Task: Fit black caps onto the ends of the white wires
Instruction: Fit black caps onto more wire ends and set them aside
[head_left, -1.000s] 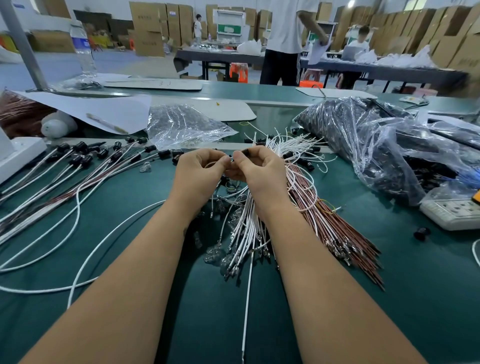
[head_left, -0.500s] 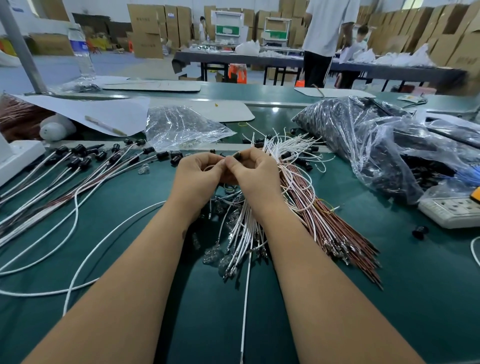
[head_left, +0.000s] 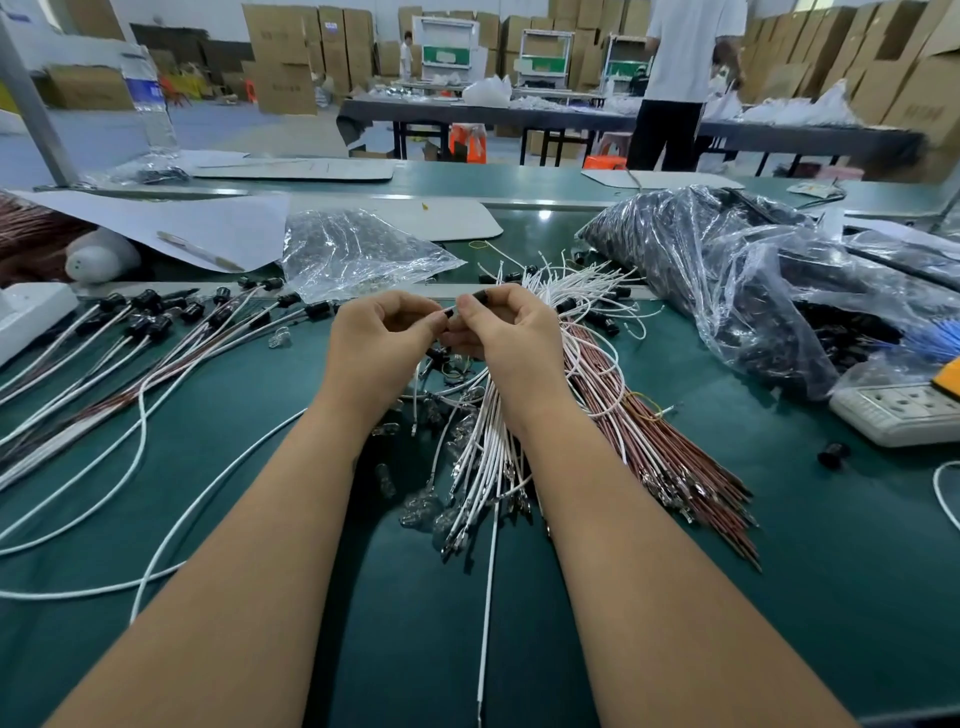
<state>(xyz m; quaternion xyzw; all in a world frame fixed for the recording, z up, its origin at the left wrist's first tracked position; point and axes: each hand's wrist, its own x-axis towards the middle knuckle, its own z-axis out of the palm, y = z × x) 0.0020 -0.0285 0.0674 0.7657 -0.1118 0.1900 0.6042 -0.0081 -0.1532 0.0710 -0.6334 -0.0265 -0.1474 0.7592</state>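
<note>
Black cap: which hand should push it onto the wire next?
Probably the right hand: its fingers already pinch the black cap. The left hand meets it at the cap's end, seemingly holding the wire.

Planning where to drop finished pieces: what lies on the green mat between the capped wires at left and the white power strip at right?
In the head view: both forearms, the loose white wire bundle and the brown wire bundle.

Crowded bench, open only near the front edge.
Bare green mat (head_left: 831, 597) at near right; blocked ahead by loose wire bundle (head_left: 519, 441), left by capped wires (head_left: 156, 332), right by plastic bags (head_left: 753, 291) and power strip (head_left: 898, 410).
</note>
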